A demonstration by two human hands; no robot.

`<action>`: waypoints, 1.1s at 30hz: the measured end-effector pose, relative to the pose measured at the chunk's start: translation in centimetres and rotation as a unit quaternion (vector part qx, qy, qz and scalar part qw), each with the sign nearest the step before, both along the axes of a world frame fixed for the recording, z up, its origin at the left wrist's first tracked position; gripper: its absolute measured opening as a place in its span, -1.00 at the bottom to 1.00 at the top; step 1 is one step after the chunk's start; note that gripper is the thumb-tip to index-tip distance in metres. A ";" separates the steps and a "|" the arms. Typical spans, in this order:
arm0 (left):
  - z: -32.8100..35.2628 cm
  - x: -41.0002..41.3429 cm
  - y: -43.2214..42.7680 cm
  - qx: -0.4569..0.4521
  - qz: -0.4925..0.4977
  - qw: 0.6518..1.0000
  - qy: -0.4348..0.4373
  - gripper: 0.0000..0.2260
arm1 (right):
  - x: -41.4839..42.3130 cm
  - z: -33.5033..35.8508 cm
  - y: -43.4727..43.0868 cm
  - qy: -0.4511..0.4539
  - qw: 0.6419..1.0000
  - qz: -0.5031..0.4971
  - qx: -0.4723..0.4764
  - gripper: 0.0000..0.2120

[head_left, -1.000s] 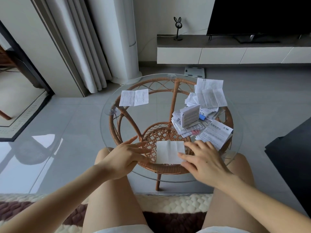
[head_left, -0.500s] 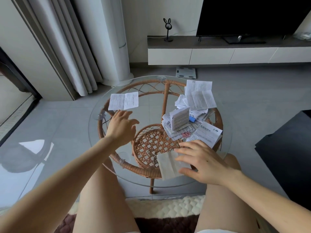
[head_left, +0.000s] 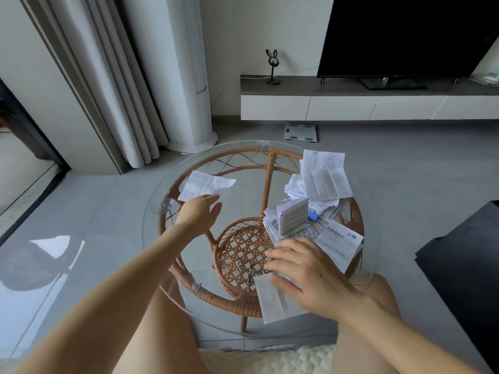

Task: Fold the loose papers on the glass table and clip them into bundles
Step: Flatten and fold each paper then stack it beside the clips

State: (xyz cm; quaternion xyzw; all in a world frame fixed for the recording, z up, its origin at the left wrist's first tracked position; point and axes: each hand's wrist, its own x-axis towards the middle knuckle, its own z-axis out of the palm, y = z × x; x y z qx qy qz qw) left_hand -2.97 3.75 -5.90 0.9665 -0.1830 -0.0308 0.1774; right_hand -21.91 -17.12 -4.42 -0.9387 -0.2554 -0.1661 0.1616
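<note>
Two hands on round glass table (head_left: 237,201): left hand (head_left: 198,213) meets creased white printed sheet (head_left: 204,184), far left, grip indiscernible; right hand (head_left: 310,276), fingers (head_left: 280,252) splayed flat, presses folded white rectangular paper (head_left: 270,299) at near edge.

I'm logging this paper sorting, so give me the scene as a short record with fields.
Surface: round glass table on rattan frame
Left hand: at the single sheet, far left; grip unclear
Right hand: fingers spread on the folded paper, near edge
Pile: loose papers heaped on the right side
</note>
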 end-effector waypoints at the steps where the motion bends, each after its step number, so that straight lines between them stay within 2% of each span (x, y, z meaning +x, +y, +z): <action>1: 0.0 -0.7 0.8 -0.039 -0.003 0.999 0.002 -0.70 | 0.3 0.0 0.5 -0.003 1.000 -0.007 0.014 -0.72; 4: 0.0 -3.4 4.0 -0.129 -0.032 0.991 -0.009 -0.83 | 1.2 -0.2 2.4 -0.010 0.998 -0.044 0.052 -0.74; 6: -0.4 -5.1 6.3 -0.174 -0.036 0.984 0.023 -0.91 | 1.8 -0.1 4.0 0.025 0.994 -0.076 0.081 -0.51; 8: -0.7 -6.6 8.2 -0.231 -0.030 0.969 0.085 -0.91 | 2.5 0.2 5.4 0.108 0.982 -0.098 0.120 -0.30; 10: -0.7 -8.0 9.1 -0.281 -0.026 0.951 0.124 -0.93 | 2.9 0.7 6.5 0.226 0.958 -0.094 0.153 -0.18; 13: -1.2 -9.0 9.9 -0.329 -0.028 0.934 0.137 -0.81 | 3.2 0.5 8.6 0.310 0.937 -0.075 0.141 -0.26; 15: -1.9 -8.9 10.0 -0.325 -0.006 0.939 0.116 -0.75 | 3.3 0.1 9.7 0.313 0.932 -0.097 0.154 -0.42; 18: -2.3 -8.5 9.7 -0.326 0.057 0.940 0.078 -0.74 | 4.4 -0.6 10.7 0.275 0.925 -0.161 0.205 -0.81; 19: -2.3 -8.5 9.3 -0.328 0.071 0.940 0.071 -0.72 | 4.9 -0.8 10.9 0.267 0.919 -0.192 0.218 -0.86; 22: -1.9 -8.4 8.3 -0.290 0.083 0.953 0.033 -0.73 | 6.3 -1.1 11.6 0.253 0.903 -0.269 0.218 -0.84; 27: -1.8 -8.6 7.1 -0.130 0.080 0.984 -0.090 -0.67 | 7.0 -0.9 12.3 0.233 0.917 -0.310 0.099 -0.86; 30: -2.5 -8.6 7.5 -0.078 0.022 0.978 -0.191 -0.73 | 7.1 -1.0 12.4 0.226 0.920 -0.312 0.074 -0.84; 33: -3.2 -8.7 7.8 -0.091 -0.039 0.966 -0.239 -0.83 | 7.1 -1.2 12.5 0.215 0.924 -0.309 0.061 -0.83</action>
